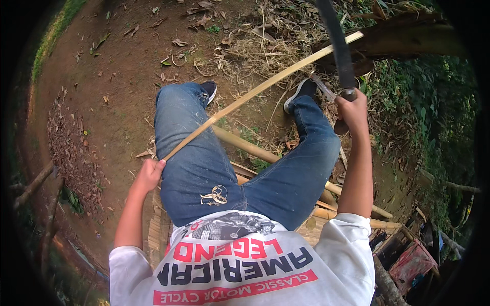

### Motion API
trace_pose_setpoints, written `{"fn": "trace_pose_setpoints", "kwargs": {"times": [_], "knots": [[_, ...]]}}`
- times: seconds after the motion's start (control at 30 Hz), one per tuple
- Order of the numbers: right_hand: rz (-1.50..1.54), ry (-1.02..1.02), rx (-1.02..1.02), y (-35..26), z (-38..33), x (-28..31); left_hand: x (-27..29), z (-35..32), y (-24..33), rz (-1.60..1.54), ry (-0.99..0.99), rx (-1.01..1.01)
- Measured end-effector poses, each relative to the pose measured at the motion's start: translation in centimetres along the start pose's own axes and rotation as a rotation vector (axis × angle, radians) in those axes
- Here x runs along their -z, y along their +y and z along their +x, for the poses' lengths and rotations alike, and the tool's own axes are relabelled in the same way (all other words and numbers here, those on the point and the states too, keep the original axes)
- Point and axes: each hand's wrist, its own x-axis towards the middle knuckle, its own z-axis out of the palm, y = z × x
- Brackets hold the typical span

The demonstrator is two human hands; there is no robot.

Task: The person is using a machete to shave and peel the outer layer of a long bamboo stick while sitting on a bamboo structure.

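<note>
Wood strip (265, 92): long, pale and pretty thin, slanting across the left thigh of the jeans (178, 115), then on past the right cuff of the jeans to a blunt far end

Left hand (149, 175): closed in a snug grip on the near end of the strip, right at the outer edge of the jeans' left thigh

Right hand (352, 112): wrapped in a fist round a knife handle, just outside and a bit beyond the right knee of the jeans

Knife (337, 41): dark, slightly curved blade, aimed away from the jeans and running out of view, crossing in front of the strip near its far end; can't tell if actually touching it, tbh

Shavings (214, 195): little curly tangle sitting on the lap of the jeans, toward the left thigh

Shoes (302, 95): dark with pale soles, poking out past the cuffs of the jeans

Pole (247, 146): yellowish and round, running between the legs of the jeans

T-shirt (342, 260): white with red and black print, hanging over the waist of the jeans

Dry scraps (255, 56): messy pile on the dirt (122, 102) beyond the jeans

Log (408, 41): thick and dark, out past the right cuff of the jeans

Plants (434, 117): green and leafy, well off to the right of the jeans
</note>
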Motion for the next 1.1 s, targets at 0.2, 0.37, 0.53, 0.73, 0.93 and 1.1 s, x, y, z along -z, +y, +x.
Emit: {"fn": "trace_pose_setpoints", "kwargs": {"times": [0.2, 0.37, 0.53, 0.73, 0.93, 1.1], "knots": [[-0.031, -0.019, -0.039, 1.2, 0.2, -0.9, -0.2, 0.3, -0.3, 0.002, -0.037, 0.011], [0.177, 0.015, -0.093, -0.4, 0.7, -1.6, -0.3, 0.2, 0.8, -0.008, -0.018, 0.008], [-0.002, -0.086, -0.070, 0.0, 1.6, -0.5, -0.2, 0.1, 0.6, -0.029, -0.025, 0.019], [-0.184, -0.209, 0.067, 0.6, -0.1, -3.9, -0.2, -0.1, 0.3, 0.013, -0.042, 0.051], [0.047, -0.005, 0.012, 1.9, 1.0, -5.1, -0.6, 0.5, 1.6, -0.021, -0.015, 0.076], [-0.050, -0.059, 0.103, 2.7, 2.4, -2.7, -0.6, 0.2, 0.5, -0.011, -0.024, 0.035]]}}
